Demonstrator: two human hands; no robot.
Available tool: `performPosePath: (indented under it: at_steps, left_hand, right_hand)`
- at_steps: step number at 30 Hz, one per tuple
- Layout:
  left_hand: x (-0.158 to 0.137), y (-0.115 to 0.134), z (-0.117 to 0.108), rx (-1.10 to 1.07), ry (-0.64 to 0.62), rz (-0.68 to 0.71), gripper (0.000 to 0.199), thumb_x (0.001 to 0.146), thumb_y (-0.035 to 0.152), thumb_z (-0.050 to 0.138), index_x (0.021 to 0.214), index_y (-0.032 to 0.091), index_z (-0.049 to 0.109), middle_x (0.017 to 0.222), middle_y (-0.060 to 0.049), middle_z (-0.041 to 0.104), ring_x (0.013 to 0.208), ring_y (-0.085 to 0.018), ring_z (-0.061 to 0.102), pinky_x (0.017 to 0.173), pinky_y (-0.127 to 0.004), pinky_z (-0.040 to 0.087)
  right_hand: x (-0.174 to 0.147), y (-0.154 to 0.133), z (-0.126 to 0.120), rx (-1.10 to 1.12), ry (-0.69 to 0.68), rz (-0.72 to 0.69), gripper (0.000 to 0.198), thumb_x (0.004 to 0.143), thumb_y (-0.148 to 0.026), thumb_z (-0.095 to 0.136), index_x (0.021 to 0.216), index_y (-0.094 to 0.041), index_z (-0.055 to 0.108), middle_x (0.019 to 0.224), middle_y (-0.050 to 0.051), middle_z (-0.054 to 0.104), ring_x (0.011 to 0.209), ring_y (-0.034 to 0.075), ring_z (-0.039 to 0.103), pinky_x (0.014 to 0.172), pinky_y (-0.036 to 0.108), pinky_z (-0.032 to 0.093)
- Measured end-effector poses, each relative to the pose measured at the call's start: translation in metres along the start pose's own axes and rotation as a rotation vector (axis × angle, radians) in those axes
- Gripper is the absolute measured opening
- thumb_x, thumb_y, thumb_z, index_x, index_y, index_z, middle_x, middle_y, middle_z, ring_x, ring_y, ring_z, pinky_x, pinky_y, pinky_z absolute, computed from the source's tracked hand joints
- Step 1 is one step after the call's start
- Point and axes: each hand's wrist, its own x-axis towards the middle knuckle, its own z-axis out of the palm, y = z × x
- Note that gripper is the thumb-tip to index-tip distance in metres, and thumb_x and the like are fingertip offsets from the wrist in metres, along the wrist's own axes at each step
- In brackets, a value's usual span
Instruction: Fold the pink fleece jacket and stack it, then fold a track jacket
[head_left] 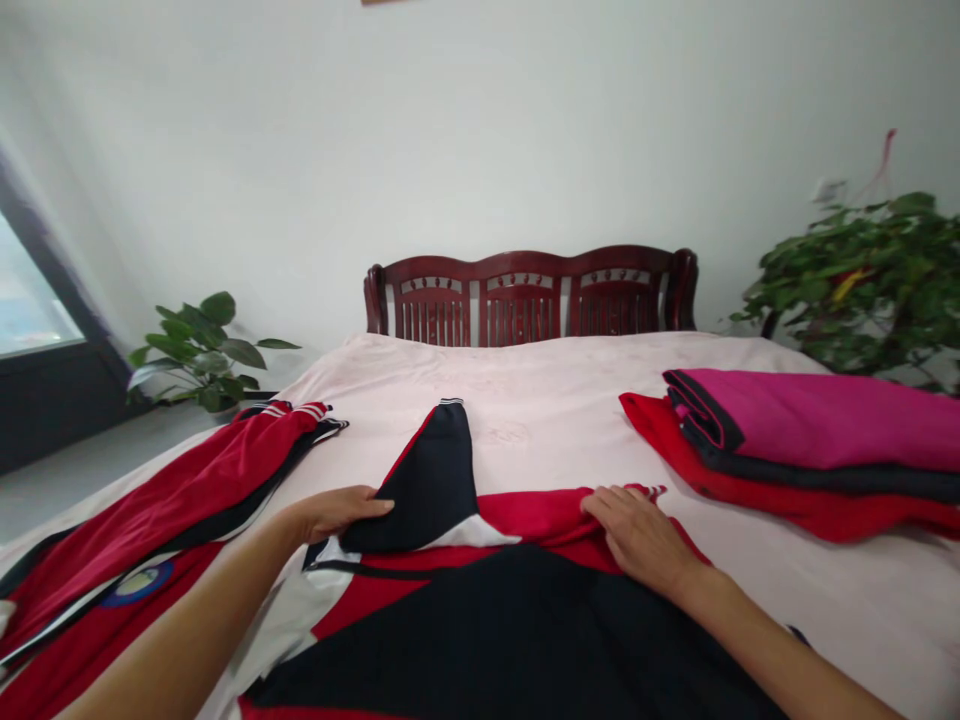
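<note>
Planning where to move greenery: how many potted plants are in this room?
2: a small plant on the floor at left, a bigger plant at right behind the bed. Others may sit outside view.

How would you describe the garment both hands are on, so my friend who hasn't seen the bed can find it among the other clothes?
Start at the pale pink sheet covering the bed in front of the dark red wooden headboard. The navy, red and white jacket lies at the near edge, with the left hand and right hand flat on it. Unlike the others, its navy sleeve points toward the headboard.

Jacket [480, 620] hem beyond bottom edge
</note>
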Motion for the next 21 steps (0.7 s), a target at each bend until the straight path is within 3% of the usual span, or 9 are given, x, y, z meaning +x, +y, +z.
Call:
performPosePath:
  at_steps: [2, 4, 7, 10, 13, 15, 17, 19, 21]
  left_hand:
    - [0.0, -0.005, 0.003, 0.163, 0.102, -0.023, 0.052, 0.069, 0.066, 0.073, 0.093, 0.019, 0.073, 0.095, -0.007, 0.079, 0.093, -0.026, 0.072, 0.075, -0.031, 0.058]
    - [0.003, -0.009, 0.006, 0.42, 0.282, -0.014, 0.053, 0.076, 0.066, 0.062, 0.095, 0.018, 0.072, 0.095, -0.008, 0.078, 0.089, -0.027, 0.072, 0.07, -0.031, 0.056]
    - [0.007, -0.015, 0.014, 0.718, 0.521, 0.009, 0.05, 0.078, 0.05, 0.063, 0.114, 0.016, 0.066, 0.109, -0.013, 0.075, 0.101, -0.031, 0.069, 0.081, -0.036, 0.052]
    - [0.004, -0.021, 0.027, 0.831, 0.61, -0.01, 0.074, 0.074, 0.034, 0.07, 0.141, 0.014, 0.046, 0.122, -0.018, 0.069, 0.113, -0.036, 0.064, 0.092, -0.042, 0.047]
    - [-0.006, -0.019, 0.041, 1.094, 0.675, -0.028, 0.088, 0.076, 0.033, 0.069, 0.154, 0.02, 0.029, 0.131, -0.019, 0.062, 0.113, -0.036, 0.063, 0.092, -0.045, 0.046]
    - [-0.011, -0.01, 0.051, 1.292, 0.727, 0.02, 0.083, 0.077, 0.033, 0.07, 0.152, 0.023, 0.036, 0.136, -0.019, 0.057, 0.115, -0.036, 0.061, 0.093, -0.046, 0.046]
    - [-0.01, 0.005, 0.064, 1.359, 0.767, 0.132, 0.065, 0.08, 0.035, 0.068, 0.141, 0.023, 0.051, 0.133, -0.017, 0.058, 0.117, -0.034, 0.058, 0.095, -0.044, 0.044]
    - [-0.001, 0.025, 0.082, 1.294, 0.775, 0.247, 0.045, 0.088, 0.041, 0.059, 0.128, 0.022, 0.062, 0.125, -0.014, 0.063, 0.115, -0.03, 0.059, 0.097, -0.04, 0.045]
    - [0.018, 0.042, 0.105, 1.185, 0.759, 0.281, 0.044, 0.092, 0.05, 0.049, 0.12, 0.021, 0.067, 0.116, -0.013, 0.066, 0.112, -0.028, 0.061, 0.096, -0.037, 0.045]
  right_hand:
    - [0.0, -0.002, -0.007, 0.044, -0.108, 0.072, 0.044, 0.069, 0.004, 0.042, 0.099, -0.021, 0.063, 0.102, 0.006, 0.067, 0.096, 0.022, 0.058, 0.084, 0.034, 0.037]
    - [0.004, -0.005, -0.013, 0.084, -0.212, 0.142, 0.045, 0.067, 0.003, 0.041, 0.097, -0.021, 0.064, 0.102, 0.006, 0.069, 0.094, 0.021, 0.061, 0.08, 0.033, 0.036]
    - [0.014, -0.015, -0.022, 0.122, -0.237, 0.215, 0.041, 0.068, 0.001, 0.041, 0.092, -0.021, 0.065, 0.1, 0.006, 0.07, 0.094, 0.021, 0.062, 0.079, 0.032, 0.037]
    - [0.02, -0.03, -0.022, 0.161, -0.17, 0.18, 0.037, 0.076, -0.004, 0.042, 0.1, -0.02, 0.066, 0.104, 0.008, 0.07, 0.103, 0.023, 0.061, 0.086, 0.033, 0.039]
    - [0.018, -0.045, -0.011, 0.204, -0.237, 0.167, 0.039, 0.083, -0.012, 0.044, 0.116, -0.021, 0.063, 0.113, 0.01, 0.068, 0.107, 0.024, 0.062, 0.088, 0.035, 0.041]
    - [0.014, -0.052, -0.001, 0.186, -0.268, 0.206, 0.045, 0.085, -0.014, 0.042, 0.126, -0.02, 0.059, 0.121, 0.013, 0.066, 0.112, 0.026, 0.062, 0.088, 0.038, 0.043]
    - [0.011, -0.055, 0.007, 0.155, -0.257, 0.236, 0.049, 0.087, -0.014, 0.039, 0.133, -0.019, 0.054, 0.129, 0.015, 0.062, 0.117, 0.029, 0.06, 0.09, 0.041, 0.044]
    - [0.008, -0.057, 0.011, 0.131, -0.252, 0.253, 0.051, 0.089, -0.015, 0.036, 0.137, -0.018, 0.052, 0.134, 0.017, 0.06, 0.12, 0.03, 0.058, 0.091, 0.045, 0.044]
    - [0.007, -0.058, 0.011, 0.109, -0.252, 0.265, 0.053, 0.09, -0.015, 0.035, 0.14, -0.019, 0.051, 0.137, 0.017, 0.058, 0.12, 0.031, 0.057, 0.093, 0.047, 0.043]
